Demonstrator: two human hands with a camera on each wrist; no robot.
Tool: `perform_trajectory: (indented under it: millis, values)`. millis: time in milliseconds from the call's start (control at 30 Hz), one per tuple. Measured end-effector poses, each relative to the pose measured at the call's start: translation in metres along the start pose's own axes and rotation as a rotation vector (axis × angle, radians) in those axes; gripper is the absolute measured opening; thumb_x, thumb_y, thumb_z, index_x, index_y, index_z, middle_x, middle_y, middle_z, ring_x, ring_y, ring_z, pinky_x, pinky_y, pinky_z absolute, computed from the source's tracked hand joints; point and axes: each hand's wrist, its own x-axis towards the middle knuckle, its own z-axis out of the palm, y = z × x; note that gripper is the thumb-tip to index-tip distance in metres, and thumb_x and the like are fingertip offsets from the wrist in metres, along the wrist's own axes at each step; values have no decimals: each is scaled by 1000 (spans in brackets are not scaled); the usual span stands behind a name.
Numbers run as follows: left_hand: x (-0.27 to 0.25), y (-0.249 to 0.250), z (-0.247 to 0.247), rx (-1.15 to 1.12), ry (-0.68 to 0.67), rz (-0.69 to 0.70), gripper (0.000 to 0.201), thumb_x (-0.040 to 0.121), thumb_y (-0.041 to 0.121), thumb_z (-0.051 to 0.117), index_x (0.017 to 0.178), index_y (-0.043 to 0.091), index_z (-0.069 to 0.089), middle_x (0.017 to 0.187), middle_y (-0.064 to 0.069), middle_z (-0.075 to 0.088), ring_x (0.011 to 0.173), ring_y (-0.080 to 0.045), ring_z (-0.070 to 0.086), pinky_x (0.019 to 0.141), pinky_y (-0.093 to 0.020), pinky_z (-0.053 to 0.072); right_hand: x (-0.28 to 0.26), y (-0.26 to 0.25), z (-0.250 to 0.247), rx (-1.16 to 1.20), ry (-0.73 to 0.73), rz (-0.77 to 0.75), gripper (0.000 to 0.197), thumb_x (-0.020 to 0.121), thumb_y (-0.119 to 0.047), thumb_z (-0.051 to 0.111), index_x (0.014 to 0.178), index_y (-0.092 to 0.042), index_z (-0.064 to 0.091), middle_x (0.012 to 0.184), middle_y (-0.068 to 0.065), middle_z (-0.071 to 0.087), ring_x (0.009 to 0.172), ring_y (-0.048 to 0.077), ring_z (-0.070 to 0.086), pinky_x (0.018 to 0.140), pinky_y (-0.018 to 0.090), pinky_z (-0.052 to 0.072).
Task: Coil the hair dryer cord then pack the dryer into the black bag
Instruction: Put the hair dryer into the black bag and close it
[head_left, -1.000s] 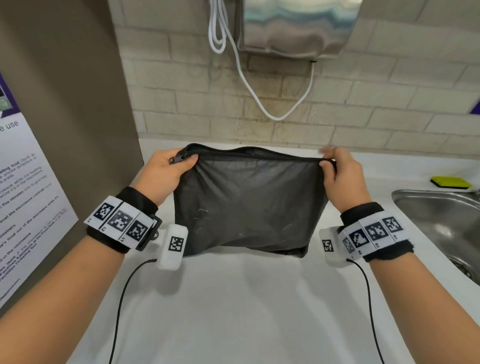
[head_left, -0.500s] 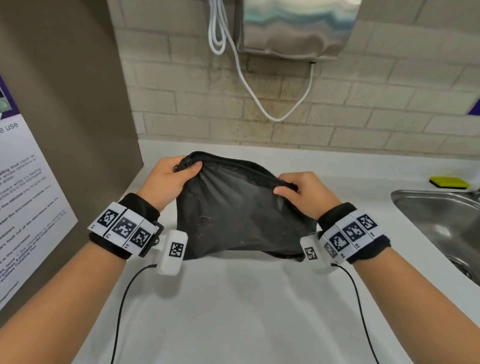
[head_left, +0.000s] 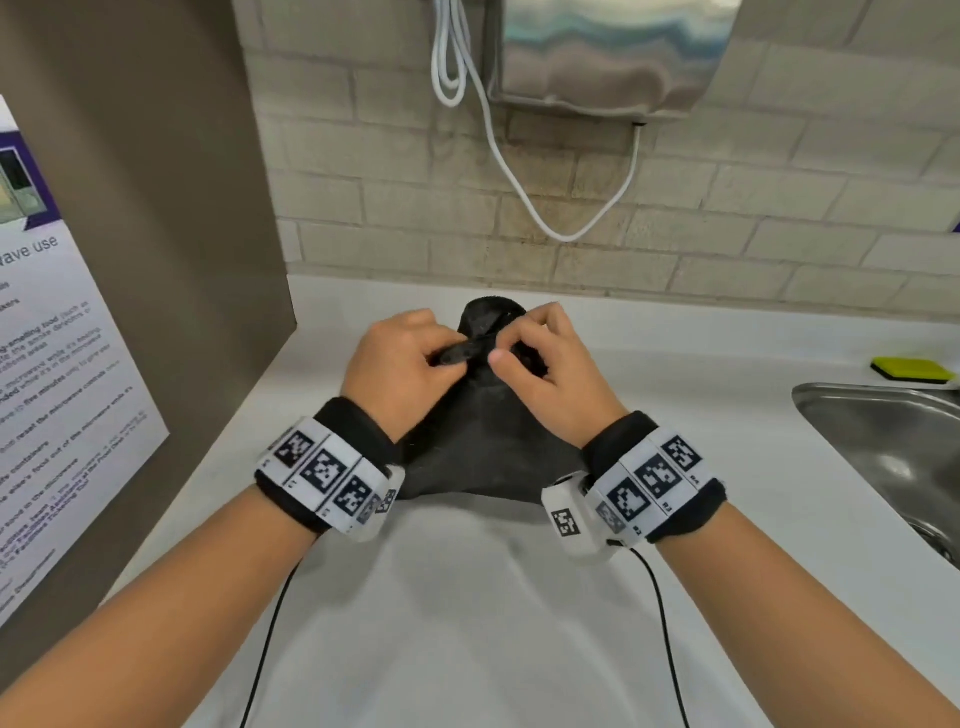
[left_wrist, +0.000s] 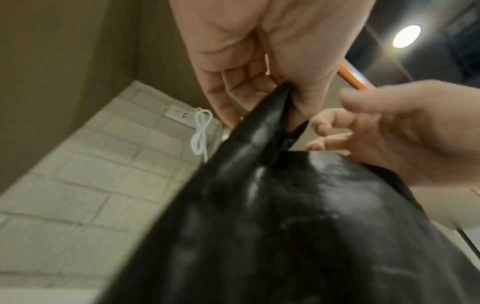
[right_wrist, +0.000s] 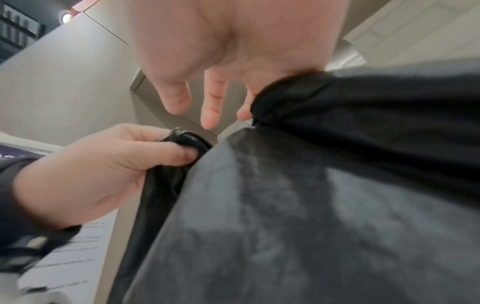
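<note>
I hold the black bag (head_left: 483, 452) up above the white counter (head_left: 467, 623), its top edge gathered between both hands. My left hand (head_left: 457, 358) pinches the top corner by the zipper end, shown close in the left wrist view (left_wrist: 259, 92) and from the side in the right wrist view (right_wrist: 116, 160). My right hand (head_left: 519, 353) sits right beside it. Its outer fingers hold a bunched fold of the bag (right_wrist: 311, 98), while the thumb and first fingers (right_wrist: 210, 107) hang free. No hair dryer shows in any view.
A brown panel (head_left: 156, 208) with a printed poster (head_left: 62, 389) closes off the left. A steel sink (head_left: 883, 441) and a yellow sponge (head_left: 911, 370) lie at the right. On the brick wall hangs a metal unit (head_left: 608, 52) with a looped white cord (head_left: 498, 156).
My right hand has carried its end of the bag's top edge leftward to meet my left hand. The bag went from stretched flat to folded and bunched.
</note>
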Motion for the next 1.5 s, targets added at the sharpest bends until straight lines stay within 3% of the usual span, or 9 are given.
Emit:
perform_trajectory:
  millis: [133,500,667,767,867,1000,1167,1367,1500]
  values:
    - [-2,8,7,227,-94,149,27,69,29,48,62,8,65,56,-6,54,52,-25,54,46,-23,40,-2,-3,9,-67,-1,64,47,71,-59,46,73,-14,61,89,-3,39,94,19,45,87,25,39]
    - [-5,15,7,447,-154,304,24,70,28,46,58,12,59,55,-1,53,48,-19,53,38,-18,31,-5,-1,8,-92,-71,90,8,84,-18,60,77,-16,59,91,-8,36,103,21,41,85,21,30]
    - [-6,3,2,116,-258,244,37,84,31,44,90,7,70,67,-7,59,57,-17,55,53,-21,43,0,3,0,5,-68,88,33,88,-11,51,64,-29,39,79,-12,39,83,16,44,77,15,33]
    - [-8,-7,-10,-101,-197,83,32,88,26,49,99,6,70,75,-1,59,73,-4,51,69,-4,38,2,10,-9,-9,11,143,27,89,-8,49,66,-19,41,77,-7,38,70,4,40,67,3,33]
    - [-11,-23,-22,-118,-37,2,21,85,10,54,96,1,70,82,0,64,80,2,52,75,4,35,1,26,-22,-39,127,234,15,90,-8,47,76,-10,44,87,4,44,72,15,42,64,17,29]
    - [-10,-29,-27,-155,-1,-82,27,80,14,57,103,9,69,93,-9,70,84,0,56,77,-1,40,-2,33,-33,29,106,245,20,91,-8,44,72,-15,43,90,7,52,66,11,42,69,25,33]
    - [4,4,-14,-29,-327,-97,61,70,57,60,127,39,49,113,13,63,98,-9,58,92,-23,44,-5,22,-30,65,94,144,30,90,-6,43,67,-25,39,86,10,56,63,8,42,64,23,35]
    - [14,14,6,52,-313,-25,20,88,30,56,99,29,72,99,4,74,94,-16,67,87,-35,50,-10,29,-33,-3,104,109,16,90,-5,43,76,-11,46,84,7,53,70,7,44,69,17,35]
    - [15,9,2,-24,-335,-13,41,78,54,46,91,26,72,93,8,73,87,-15,66,84,-36,51,-15,45,-39,3,126,185,19,89,-6,45,72,-13,45,85,7,49,69,10,42,68,19,35]
